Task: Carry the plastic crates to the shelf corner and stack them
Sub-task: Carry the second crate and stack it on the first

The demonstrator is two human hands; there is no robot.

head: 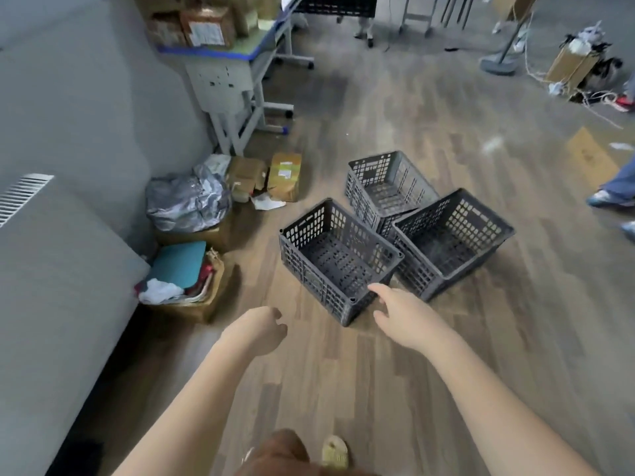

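Three dark grey perforated plastic crates sit upright and empty on the wooden floor, close together. The nearest crate (302,266) is at the centre, a second crate (429,273) lies to its right, and a third crate (357,190) stands behind them. My right hand (402,317) reaches forward with relaxed fingers just short of the nearest crate's near corner, holding nothing. My left hand (257,329) hangs lower left of that crate with fingers loosely curled, also holding nothing.
A grey cabinet (51,286) fills the left side. Cardboard boxes and a silver bag (185,201) clutter the floor by the wall. A wheeled desk (237,84) stacked with parcels stands behind. Another person's feet (608,197) are at the right edge.
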